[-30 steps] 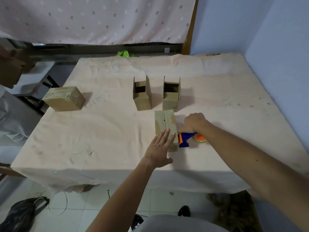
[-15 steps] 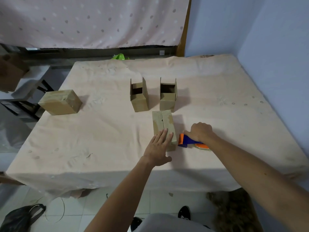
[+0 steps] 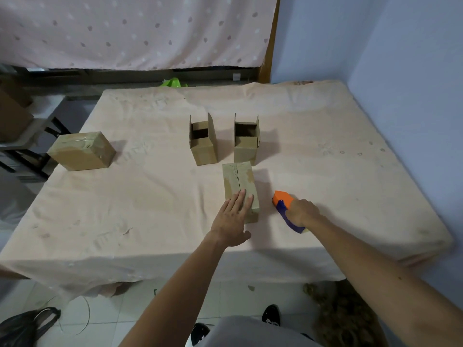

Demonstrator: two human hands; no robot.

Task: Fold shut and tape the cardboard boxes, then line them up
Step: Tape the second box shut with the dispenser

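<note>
Four boxes: all on the peach-clothed table [image 3: 150, 209].
Folded box: long brown cardboard box [image 3: 238, 179], flaps closed, centre seam showing; lies near the front edge, just before the two open ones.
Left hand [image 3: 231, 221]: flat on the box's near end; fingers [image 3: 241, 200] straight, pressed together on the top face; thumb off the box.
Right hand [image 3: 302, 212]: curled round an orange-and-blue plastic tape dispenser [image 3: 283, 200], low over the cloth, just right of the box, not touching it.
Open pair: left open-topped cardboard box [image 3: 203, 144], right open-topped cardboard box [image 3: 246, 141], upright, side by side.
Taped box: squat tape-wrapped cardboard box [image 3: 81, 151], well apart at the left edge.
</note>
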